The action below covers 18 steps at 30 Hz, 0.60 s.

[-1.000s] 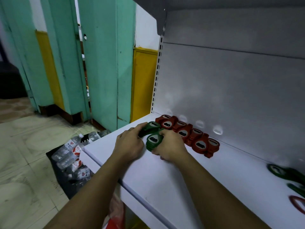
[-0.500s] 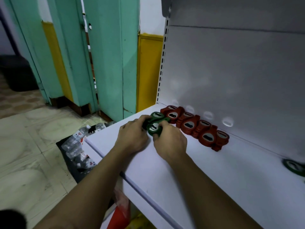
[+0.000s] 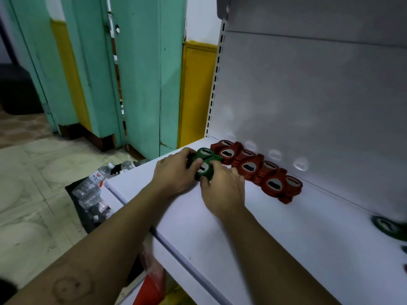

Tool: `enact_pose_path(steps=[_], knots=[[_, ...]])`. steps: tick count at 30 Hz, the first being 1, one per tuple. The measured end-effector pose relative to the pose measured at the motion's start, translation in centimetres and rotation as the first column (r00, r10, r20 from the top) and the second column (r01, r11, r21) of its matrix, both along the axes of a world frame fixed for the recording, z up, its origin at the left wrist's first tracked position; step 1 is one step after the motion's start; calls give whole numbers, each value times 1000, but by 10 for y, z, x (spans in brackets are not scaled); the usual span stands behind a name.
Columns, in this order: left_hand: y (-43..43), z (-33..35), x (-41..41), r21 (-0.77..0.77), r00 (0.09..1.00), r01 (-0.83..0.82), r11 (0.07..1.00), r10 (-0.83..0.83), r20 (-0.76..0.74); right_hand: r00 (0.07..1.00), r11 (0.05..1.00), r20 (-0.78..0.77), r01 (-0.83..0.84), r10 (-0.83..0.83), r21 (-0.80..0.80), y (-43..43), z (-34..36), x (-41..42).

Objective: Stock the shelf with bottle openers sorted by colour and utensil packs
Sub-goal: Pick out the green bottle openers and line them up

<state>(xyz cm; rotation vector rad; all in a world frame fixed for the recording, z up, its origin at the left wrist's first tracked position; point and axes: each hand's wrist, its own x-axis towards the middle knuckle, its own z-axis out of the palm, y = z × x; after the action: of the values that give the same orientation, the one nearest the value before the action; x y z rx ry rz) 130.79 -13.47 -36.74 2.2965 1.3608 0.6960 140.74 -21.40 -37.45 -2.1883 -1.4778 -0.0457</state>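
Note:
A row of red bottle openers lies along the back of the white shelf. Just in front of its left end sit two green bottle openers, one behind the other. My left hand curls its fingers round their left side. From the right, my right hand pinches the nearer green opener. Another green opener lies loose at the shelf's far right, partly cut off by the frame edge.
A black crate of water bottles stands on the tiled floor left of the shelf. Green doors and a yellow wall panel rise behind. Red packaging shows under the shelf. The shelf's back panel is close behind the openers.
Both hands have slid the green openers back and left, closer to the left end of the red row. The camera has turned left, pushing the loose openers on the right towards the frame edge.

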Motion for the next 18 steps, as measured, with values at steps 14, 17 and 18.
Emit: enact_pose_path(steps=[14,17,18], knots=[[7,-6,2,15,996,-63,998,62,70,1000,1000,-2,25,-25,-6,3,1,0],[6,-6,4,27,998,-53,998,52,31,1000,1000,3,22,-22,-14,2,0,0],[6,-6,4,27,998,-49,998,48,32,1000,1000,3,12,-12,-20,1,0,-1]])
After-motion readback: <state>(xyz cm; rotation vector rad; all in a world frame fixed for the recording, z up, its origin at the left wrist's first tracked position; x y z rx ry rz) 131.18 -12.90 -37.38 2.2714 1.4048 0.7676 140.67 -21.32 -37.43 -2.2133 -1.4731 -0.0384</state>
